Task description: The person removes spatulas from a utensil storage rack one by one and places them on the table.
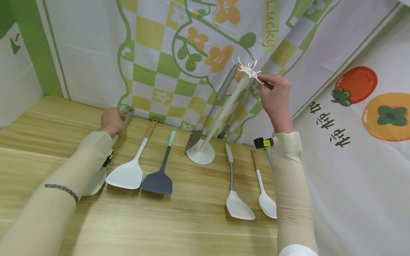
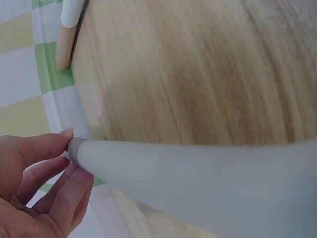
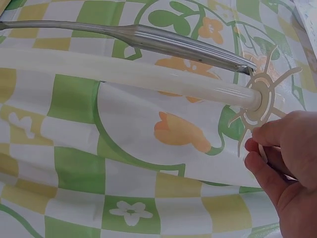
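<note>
Gripping the grey handle (image 2: 148, 168) of the near spatula with my left hand (image 1: 111, 121), fingers curled round its end, I am judging this the pick-up step, its blade lying on the table (image 1: 179, 227) under my sleeve. Counting five utensils lying flat and a sixth, the steel turner (image 1: 211, 110), hanging already. My right hand (image 1: 275, 96) is pinching a hook on the white rack (image 1: 224, 113); next, I think, comes lifting the handle's loop up onto a free hook
</note>
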Tool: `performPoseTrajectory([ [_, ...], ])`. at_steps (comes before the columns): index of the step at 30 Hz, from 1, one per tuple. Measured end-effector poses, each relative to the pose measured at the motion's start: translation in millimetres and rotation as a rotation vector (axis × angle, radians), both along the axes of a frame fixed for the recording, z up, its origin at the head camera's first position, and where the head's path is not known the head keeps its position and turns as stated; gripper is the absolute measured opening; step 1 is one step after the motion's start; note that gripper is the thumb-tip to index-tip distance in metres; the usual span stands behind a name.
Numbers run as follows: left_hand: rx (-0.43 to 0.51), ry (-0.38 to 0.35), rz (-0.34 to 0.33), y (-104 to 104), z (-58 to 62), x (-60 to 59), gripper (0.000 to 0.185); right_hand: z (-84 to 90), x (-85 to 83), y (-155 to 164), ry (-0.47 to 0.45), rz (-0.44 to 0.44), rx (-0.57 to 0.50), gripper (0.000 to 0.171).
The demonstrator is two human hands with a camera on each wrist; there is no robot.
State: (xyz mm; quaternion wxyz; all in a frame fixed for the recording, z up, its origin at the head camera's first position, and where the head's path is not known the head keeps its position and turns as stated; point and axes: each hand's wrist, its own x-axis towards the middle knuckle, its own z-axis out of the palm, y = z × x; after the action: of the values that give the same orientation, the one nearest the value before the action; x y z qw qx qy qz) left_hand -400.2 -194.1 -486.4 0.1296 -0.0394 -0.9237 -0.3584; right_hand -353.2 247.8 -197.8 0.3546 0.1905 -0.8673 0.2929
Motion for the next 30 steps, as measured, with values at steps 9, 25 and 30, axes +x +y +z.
performPoseTrajectory([
  [9,0.013,0.031,-0.015,-7,-3.8,0.6,0.023,2.7,3.9,-2,-0.075,0.017,0.021,0.021],
  [25,0.021,-0.109,-0.035,-10,-0.8,4.2,0.03,4.3,1.9,-1,-0.031,-0.048,0.062,0.022],
  [30,-0.029,-0.194,-0.105,-9,8.1,6.2,0.034,4.4,2.4,-1,-0.032,-0.062,0.076,0.024],
])
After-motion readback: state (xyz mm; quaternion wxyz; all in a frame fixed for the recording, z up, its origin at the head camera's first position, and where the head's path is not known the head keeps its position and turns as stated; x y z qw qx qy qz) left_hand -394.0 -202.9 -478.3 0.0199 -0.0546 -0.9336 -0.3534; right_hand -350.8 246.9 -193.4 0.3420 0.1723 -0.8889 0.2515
